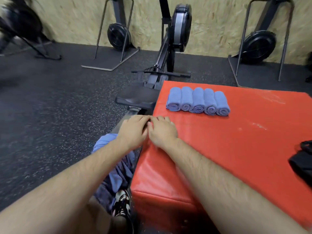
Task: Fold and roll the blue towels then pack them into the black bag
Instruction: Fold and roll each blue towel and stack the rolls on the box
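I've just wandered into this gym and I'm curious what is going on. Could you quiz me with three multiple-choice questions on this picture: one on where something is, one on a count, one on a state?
1. Where is the black bag?
A) on the floor
B) at the right edge of the red pad
C) hanging on the wall

2. How many rolled towels lie in the row?
A) three
B) seven
C) five

3. In what state are the loose towels beside the pad?
A) crumpled in a heap
B) rolled tight
C) packed in the bag

Answers:
1 B, the bag sits on the pad's right edge, partly cut off by the picture.
2 C, five spiral ends show side by side.
3 A, they lie bunched low down, left of the pad.
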